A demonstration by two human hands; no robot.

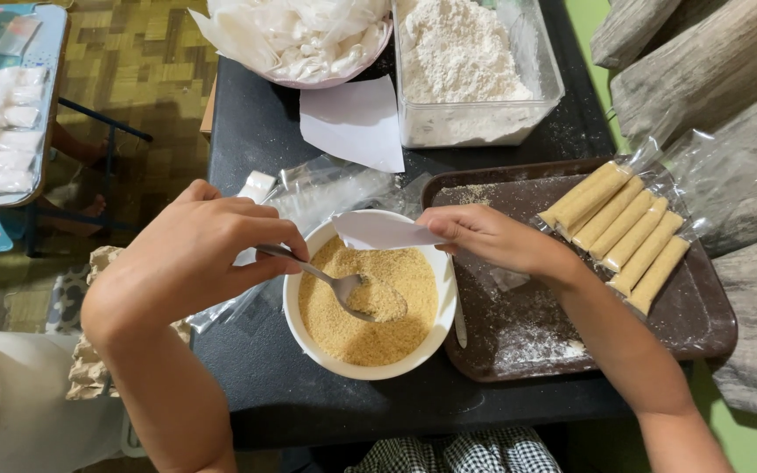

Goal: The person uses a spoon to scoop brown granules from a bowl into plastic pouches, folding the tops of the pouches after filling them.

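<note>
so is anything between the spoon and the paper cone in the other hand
Nothing visible. The spoon in the left hand sits in the crumbs of the bowl, just below the paper cone held by the right hand.

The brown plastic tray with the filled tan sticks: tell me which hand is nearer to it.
Right. The right hand holds a folded white paper piece at the edge of the brown plastic tray; the left hand holds a metal spoon beyond the white round bowl.
</note>
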